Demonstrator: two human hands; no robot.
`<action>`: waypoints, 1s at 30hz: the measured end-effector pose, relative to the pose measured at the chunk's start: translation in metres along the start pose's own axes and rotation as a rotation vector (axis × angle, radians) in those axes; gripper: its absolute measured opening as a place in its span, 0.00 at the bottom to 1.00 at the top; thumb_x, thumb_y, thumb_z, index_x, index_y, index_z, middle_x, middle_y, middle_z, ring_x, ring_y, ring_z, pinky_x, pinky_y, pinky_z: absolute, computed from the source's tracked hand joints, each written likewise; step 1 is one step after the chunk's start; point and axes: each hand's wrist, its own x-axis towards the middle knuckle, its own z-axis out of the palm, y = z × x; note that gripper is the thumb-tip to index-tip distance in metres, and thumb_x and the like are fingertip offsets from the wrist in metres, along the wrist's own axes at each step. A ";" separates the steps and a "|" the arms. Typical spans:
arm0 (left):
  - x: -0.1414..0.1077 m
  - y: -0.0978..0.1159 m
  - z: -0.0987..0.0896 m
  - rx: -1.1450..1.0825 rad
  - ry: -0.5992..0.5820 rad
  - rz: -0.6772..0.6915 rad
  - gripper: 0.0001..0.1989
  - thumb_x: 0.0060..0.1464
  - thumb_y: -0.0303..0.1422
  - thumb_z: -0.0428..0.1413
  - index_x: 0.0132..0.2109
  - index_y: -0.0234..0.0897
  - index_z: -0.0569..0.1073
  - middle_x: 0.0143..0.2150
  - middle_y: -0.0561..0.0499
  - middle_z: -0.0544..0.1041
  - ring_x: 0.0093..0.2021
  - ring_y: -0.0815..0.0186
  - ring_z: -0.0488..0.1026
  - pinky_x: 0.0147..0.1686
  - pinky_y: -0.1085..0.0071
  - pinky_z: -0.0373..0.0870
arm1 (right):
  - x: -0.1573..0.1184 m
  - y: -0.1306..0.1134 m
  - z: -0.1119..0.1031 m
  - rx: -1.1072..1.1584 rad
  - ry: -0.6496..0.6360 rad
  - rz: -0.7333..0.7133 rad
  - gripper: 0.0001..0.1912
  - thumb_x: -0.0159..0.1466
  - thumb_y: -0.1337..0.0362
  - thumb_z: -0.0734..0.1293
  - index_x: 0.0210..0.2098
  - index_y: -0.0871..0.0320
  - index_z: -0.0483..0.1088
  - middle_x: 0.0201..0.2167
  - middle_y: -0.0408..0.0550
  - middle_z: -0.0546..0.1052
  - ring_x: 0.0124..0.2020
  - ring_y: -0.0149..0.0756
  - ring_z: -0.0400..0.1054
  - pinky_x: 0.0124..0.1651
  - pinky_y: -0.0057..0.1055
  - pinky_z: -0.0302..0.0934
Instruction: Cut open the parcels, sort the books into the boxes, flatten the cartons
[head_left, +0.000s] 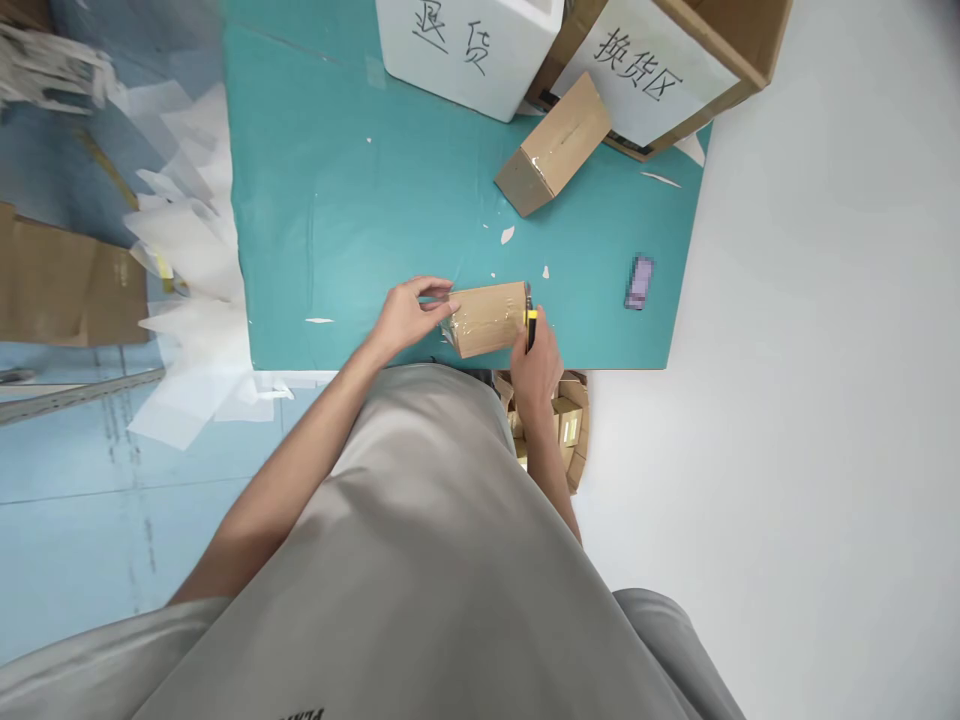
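A small brown cardboard box (489, 320) with shiny tape at its left end lies near the front edge of the green table (360, 230). My left hand (411, 318) grips the box's left end, thumb and fingers pressed on it. A yellow and black box cutter (532, 330) is in my right hand (537, 365), whose fingers are wrapped round its handle. The cutter's tip is at the right end of the box; whether the blade touches the cardboard is too small to tell.
Behind stand a second cardboard box (559, 140), a white bin (469, 50) and a large carton (667, 70), both with handwritten labels. A blurred purple object (639, 282) lies at right. Paper sheets (187, 230) hang at left. A carton of boxes (574, 425) sits below the edge.
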 end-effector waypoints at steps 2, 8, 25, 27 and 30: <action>-0.005 -0.003 0.000 -0.037 -0.060 0.046 0.27 0.52 0.41 0.69 0.57 0.37 0.81 0.60 0.43 0.79 0.58 0.52 0.79 0.61 0.54 0.79 | 0.013 0.009 0.012 0.007 0.023 0.030 0.32 0.80 0.55 0.50 0.78 0.59 0.56 0.58 0.66 0.74 0.52 0.53 0.75 0.50 0.40 0.67; -0.008 -0.011 0.001 0.086 -0.182 0.166 0.37 0.50 0.35 0.67 0.68 0.39 0.74 0.68 0.43 0.73 0.66 0.47 0.73 0.70 0.52 0.71 | 0.023 0.014 0.029 -0.031 -0.008 0.012 0.31 0.79 0.57 0.50 0.78 0.54 0.55 0.59 0.65 0.70 0.48 0.51 0.76 0.46 0.40 0.67; -0.009 0.000 -0.001 0.566 -0.235 0.268 0.40 0.59 0.26 0.53 0.78 0.36 0.59 0.75 0.41 0.68 0.72 0.50 0.69 0.72 0.55 0.66 | 0.027 0.018 0.030 -0.093 -0.001 -0.014 0.30 0.79 0.58 0.51 0.77 0.54 0.56 0.58 0.63 0.72 0.48 0.50 0.75 0.45 0.38 0.67; -0.015 0.003 -0.003 0.516 -0.241 0.296 0.42 0.59 0.27 0.55 0.79 0.37 0.55 0.77 0.41 0.65 0.74 0.49 0.66 0.73 0.53 0.65 | 0.027 0.018 0.030 -0.085 0.007 -0.022 0.30 0.79 0.58 0.50 0.77 0.55 0.56 0.57 0.63 0.72 0.48 0.50 0.75 0.46 0.38 0.67; -0.027 0.004 -0.005 0.456 -0.233 0.358 0.42 0.58 0.30 0.60 0.77 0.41 0.56 0.80 0.40 0.55 0.78 0.47 0.59 0.73 0.50 0.65 | 0.028 0.020 0.031 -0.071 0.004 -0.034 0.29 0.79 0.58 0.51 0.77 0.54 0.57 0.57 0.62 0.73 0.49 0.50 0.74 0.47 0.39 0.67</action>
